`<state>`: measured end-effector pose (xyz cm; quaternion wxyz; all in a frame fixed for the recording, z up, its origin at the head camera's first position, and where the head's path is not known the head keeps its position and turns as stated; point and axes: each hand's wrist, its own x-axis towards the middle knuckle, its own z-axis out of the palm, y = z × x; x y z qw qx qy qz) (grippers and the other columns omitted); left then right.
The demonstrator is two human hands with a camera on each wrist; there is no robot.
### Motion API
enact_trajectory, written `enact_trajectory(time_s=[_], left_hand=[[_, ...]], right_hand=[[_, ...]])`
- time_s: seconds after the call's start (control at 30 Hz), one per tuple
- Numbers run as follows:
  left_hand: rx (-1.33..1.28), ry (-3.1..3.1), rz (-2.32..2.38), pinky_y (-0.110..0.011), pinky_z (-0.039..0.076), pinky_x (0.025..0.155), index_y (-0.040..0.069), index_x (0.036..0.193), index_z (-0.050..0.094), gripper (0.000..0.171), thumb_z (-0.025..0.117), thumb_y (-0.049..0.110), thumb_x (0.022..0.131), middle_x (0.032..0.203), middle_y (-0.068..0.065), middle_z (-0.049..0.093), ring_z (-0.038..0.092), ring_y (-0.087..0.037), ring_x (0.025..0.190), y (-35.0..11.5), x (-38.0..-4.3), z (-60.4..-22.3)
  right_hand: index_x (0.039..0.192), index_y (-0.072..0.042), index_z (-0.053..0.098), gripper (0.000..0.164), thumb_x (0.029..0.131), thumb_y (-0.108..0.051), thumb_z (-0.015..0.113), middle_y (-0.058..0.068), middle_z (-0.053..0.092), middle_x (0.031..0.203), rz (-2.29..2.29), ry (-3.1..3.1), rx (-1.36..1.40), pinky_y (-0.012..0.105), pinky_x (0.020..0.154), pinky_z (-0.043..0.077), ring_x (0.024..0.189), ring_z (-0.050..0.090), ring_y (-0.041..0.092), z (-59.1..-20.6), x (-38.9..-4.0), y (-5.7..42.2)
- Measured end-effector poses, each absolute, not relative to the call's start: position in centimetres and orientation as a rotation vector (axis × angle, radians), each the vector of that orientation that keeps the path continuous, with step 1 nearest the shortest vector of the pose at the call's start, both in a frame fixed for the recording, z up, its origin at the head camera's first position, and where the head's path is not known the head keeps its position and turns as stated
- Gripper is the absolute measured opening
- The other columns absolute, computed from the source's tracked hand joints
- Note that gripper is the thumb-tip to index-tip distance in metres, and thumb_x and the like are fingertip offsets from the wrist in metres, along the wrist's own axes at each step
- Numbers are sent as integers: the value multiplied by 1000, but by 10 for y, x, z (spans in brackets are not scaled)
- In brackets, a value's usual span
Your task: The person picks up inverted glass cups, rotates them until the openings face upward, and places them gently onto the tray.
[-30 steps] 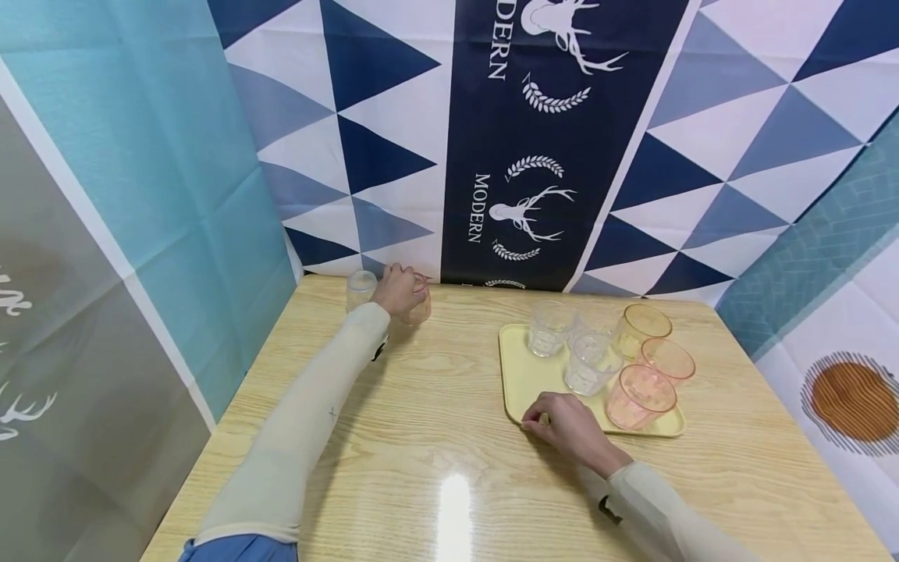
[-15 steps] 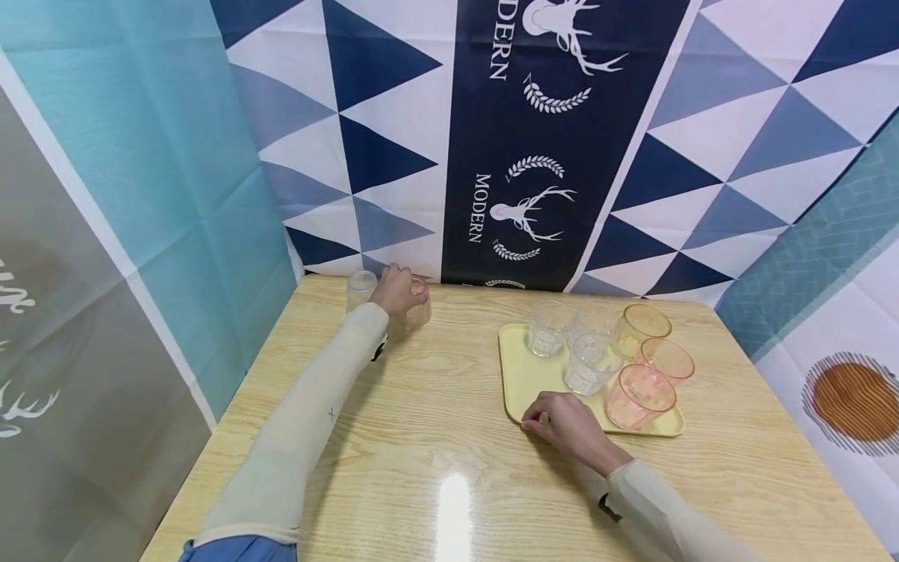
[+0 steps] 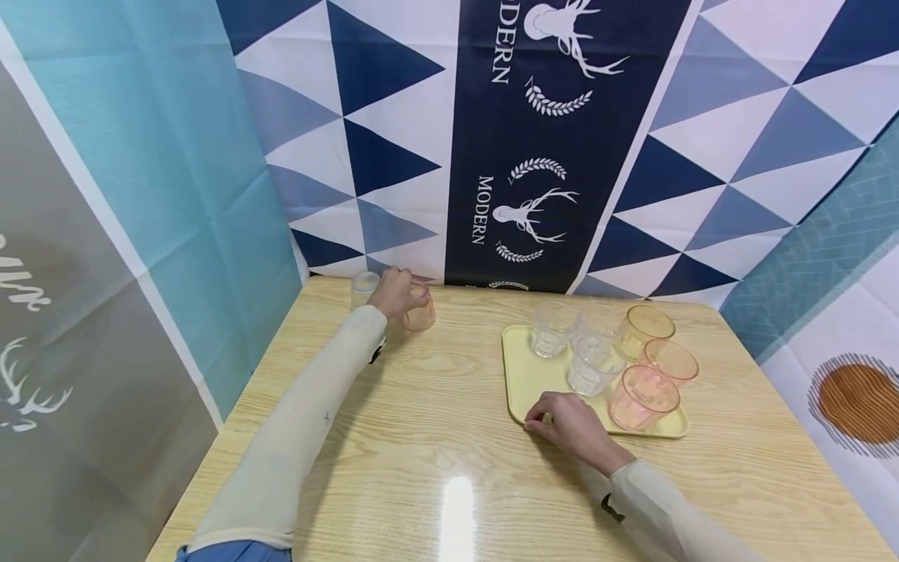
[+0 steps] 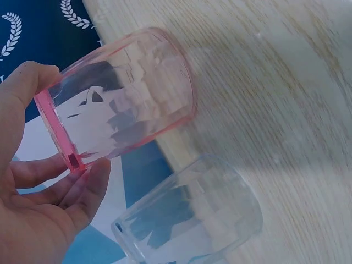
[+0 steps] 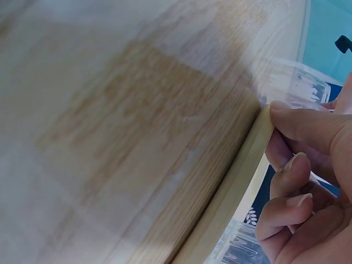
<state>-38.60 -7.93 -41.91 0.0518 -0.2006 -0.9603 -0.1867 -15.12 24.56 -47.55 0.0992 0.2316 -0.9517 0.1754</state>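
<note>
At the table's far left, my left hand [image 3: 396, 292] holds a clear pink cup [image 3: 420, 312] by its rim. In the left wrist view, the thumb is on one side of the pink rim and curled fingers are on the other. A colourless clear cup [image 4: 192, 214] stands beside it. My right hand [image 3: 570, 425] pinches the near left corner of a pale yellow tray [image 3: 523, 382] between thumb and index finger; the other fingers are curled. On the tray are several colourless cups [image 3: 591, 367], a yellow cup [image 3: 642, 334] and two pink cups [image 3: 642, 400].
The wooden table [image 3: 393, 437] meets a patterned cloth backdrop [image 3: 393, 140] along its far edge. Another cloth [image 3: 175, 195] hangs along the left side. A bright light reflection lies on the near middle of the table.
The head view has shifted slightly. Both hands keep their holds in nearly the same places, the left on the pink cup and the right on the tray corner.
</note>
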Motion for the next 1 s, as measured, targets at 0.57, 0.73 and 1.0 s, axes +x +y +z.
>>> enact_trajectory(time_s=[0.57, 0.73, 1.0], left_hand=[[-771, -2832, -601, -44, 50, 91, 6, 96, 71, 26, 72, 32, 92, 97, -13, 67, 62, -33, 100, -90, -367, -414], [-792, -2812, -628, -42, 50, 91, 3, 100, 69, 30, 73, 31, 92, 105, -15, 67, 61, -32, 102, -94, -360, -410], [-850, -2806, -622, -42, 51, 93, 4, 102, 71, 33, 75, 35, 90, 108, -16, 70, 63, -33, 104, -95, -350, -407]], right_hand=[[81, -20, 79, 9, 82, -16, 87, -16, 65, 77, 532, -2830, 677, 29, 61, 51, 69, 64, 8, -475, -152, 247], [81, -20, 79, 9, 82, -15, 87, -16, 65, 77, 533, -2831, 689, 30, 62, 52, 70, 64, 8, -475, -153, 248], [81, -20, 80, 9, 82, -15, 87, -16, 65, 77, 546, -2838, 677, 31, 63, 53, 71, 65, 10, -476, -154, 247]])
